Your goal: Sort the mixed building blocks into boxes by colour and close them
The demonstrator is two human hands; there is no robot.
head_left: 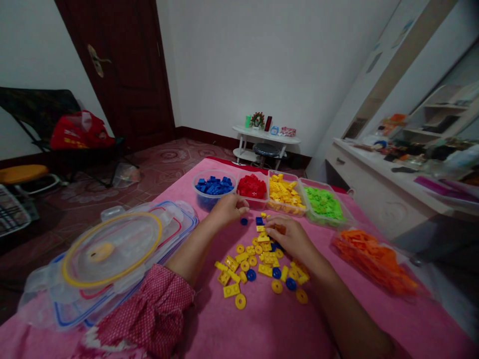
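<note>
The loose yellow pieces (270, 258) lie heaped on my pink-covered bench (213, 324), in front of me. My right grip (290, 233) is at their far end, my left grip (229, 208) near the round blue tub (205, 203); whether either pinches anything I cannot tell. Beyond are a pale wall (239, 65) and a dark door (123, 75). I count five filled containers (256, 204), at least four blue discs (251, 274), one round lid (125, 249).

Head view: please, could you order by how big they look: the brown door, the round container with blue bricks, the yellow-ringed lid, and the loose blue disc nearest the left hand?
1. Brown door
2. Yellow-ringed lid
3. Round container
4. Loose blue disc
</note>
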